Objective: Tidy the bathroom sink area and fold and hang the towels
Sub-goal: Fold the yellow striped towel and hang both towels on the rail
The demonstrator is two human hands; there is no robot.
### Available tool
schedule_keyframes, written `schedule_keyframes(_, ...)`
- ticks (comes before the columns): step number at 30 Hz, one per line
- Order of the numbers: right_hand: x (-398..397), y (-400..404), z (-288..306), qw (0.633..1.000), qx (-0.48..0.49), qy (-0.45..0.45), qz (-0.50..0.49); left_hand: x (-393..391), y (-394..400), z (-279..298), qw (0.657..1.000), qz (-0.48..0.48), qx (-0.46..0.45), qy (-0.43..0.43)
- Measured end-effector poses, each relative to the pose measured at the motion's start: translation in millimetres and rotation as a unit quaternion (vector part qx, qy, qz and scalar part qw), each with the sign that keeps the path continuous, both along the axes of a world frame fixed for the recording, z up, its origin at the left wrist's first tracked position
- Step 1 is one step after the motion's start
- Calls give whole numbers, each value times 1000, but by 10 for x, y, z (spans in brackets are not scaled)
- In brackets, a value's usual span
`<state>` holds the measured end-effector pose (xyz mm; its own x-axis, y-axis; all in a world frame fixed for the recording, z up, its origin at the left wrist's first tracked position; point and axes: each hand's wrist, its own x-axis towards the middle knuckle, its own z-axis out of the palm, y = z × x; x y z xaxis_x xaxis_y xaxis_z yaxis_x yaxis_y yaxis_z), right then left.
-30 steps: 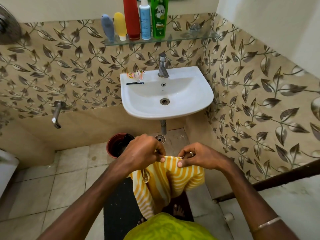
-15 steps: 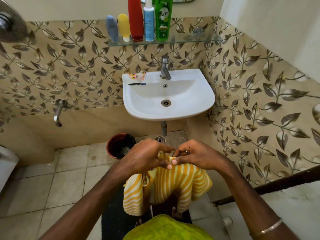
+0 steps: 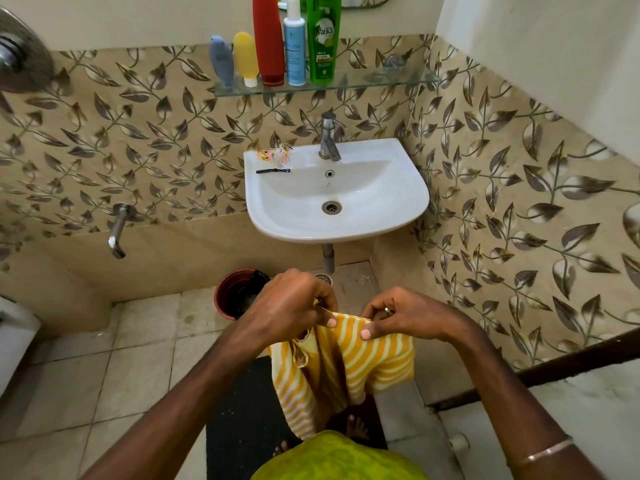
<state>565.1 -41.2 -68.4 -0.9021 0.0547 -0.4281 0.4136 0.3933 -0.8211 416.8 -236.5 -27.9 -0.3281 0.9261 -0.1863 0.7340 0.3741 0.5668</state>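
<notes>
A yellow and white striped towel [image 3: 349, 365] hangs in front of me, below the white sink [image 3: 398, 209]. My left hand [image 3: 291, 303] pinches its top edge on the left. My right hand [image 3: 398, 315] pinches the same edge on the right, a short gap from the left hand. The cloth droops in folds down towards my feet. A black razor [image 3: 272, 171] and a small orange packet [image 3: 273, 154] lie on the sink's back left rim.
Several bottles [image 3: 277, 43] stand on a glass shelf [image 3: 381, 79] above the chrome tap [image 3: 329, 140]. A dark red bin [image 3: 235, 292] sits on the floor under the sink. A black mat [image 3: 239, 420] lies under my feet. A wall spout [image 3: 117, 230] juts out at left.
My hands came together at the towel's top edge, then moved apart again. The towel now hangs stretched between them and has shifted slightly right.
</notes>
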Motion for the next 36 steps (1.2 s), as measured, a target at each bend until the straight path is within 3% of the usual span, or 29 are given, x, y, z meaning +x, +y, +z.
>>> schedule_keyframes(6,-46,-53,27,997,34,49,-46,-51,-28,-7,999,30,-16,28)
schedule_keyframes(21,-241,-147,115,989,91,116,-11,26,49,-49,999,12,7,45)
schedule_keyframes(36,-72,110,52,997,68,17,-19,-177,-32,5,1000,10,8,20)
